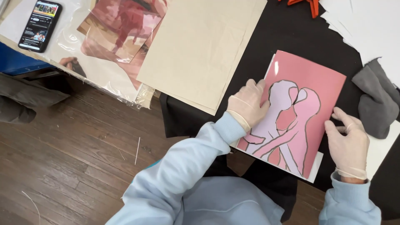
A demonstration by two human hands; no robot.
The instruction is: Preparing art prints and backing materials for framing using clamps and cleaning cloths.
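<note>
pink paper sheet with a dark-outlined cutout of two embracing figures in pale lilac and light pink (298, 112) lies flat on the black cloth-covered desk (291, 33), near its front edge, tilted a bit, with a white sheet under it peeking out at the lower side. left hand in a thin translucent glove (246, 104) rests on the sheet's left edge, fingers loosely curled and pressing down on the paper, not pinching it. right hand in the same kind of glove (348, 141) sits at the sheet's right edge, fingers spread and open, tips touching or just beside the edge; cannot tell if it has any real hold. light blue sweatshirt sleeves (187, 166) on both arms.

handling judgement: the sheet looks light, thin, flexible, layered pieces likely glued so the edges and narrow outlined strips may tear or lift; gloves may slide on it. best taken by the two long side edges, flat, with both hands, not by the figure pieces.

around: large beige fabric sheet (200, 46) toward the desk's back left corner, touching the pink sheet's zone only near the left hand. grey folded cloth (377, 100) at the right edge. white papers (366, 21) at back right. orange tool (304, 4) at the back edge, partly cut off. off the desk to the left, a printed reference picture in clear plastic (116, 29) and a black smartphone with lit screen (40, 25). dark wooden floor (75, 158) below.
</note>
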